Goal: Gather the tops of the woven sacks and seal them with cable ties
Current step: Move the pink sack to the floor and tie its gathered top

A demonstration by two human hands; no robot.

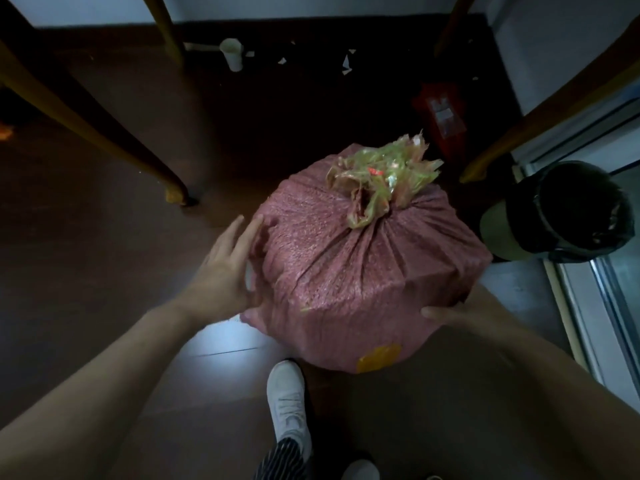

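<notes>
A full pink woven sack (pixel 360 271) stands in the middle of the dark floor. Its top is gathered into a bunched neck of green and yellow edging (pixel 381 178), pinched tight at the base; the tie itself cannot be made out. My left hand (pixel 228 268) lies flat against the sack's left side, fingers spread. My right hand (pixel 450 311) grips the lower right side, thumb on the front and fingers hidden behind the sack.
Wooden table legs (pixel 104 133) slant down on the left and right. A black-lined bin (pixel 568 216) stands right of the sack beside a glass door frame (pixel 595 323). A red bag (pixel 443 116), a white cup (pixel 232 53) and paper scraps lie behind. My white shoe (pixel 287 403) is just below the sack.
</notes>
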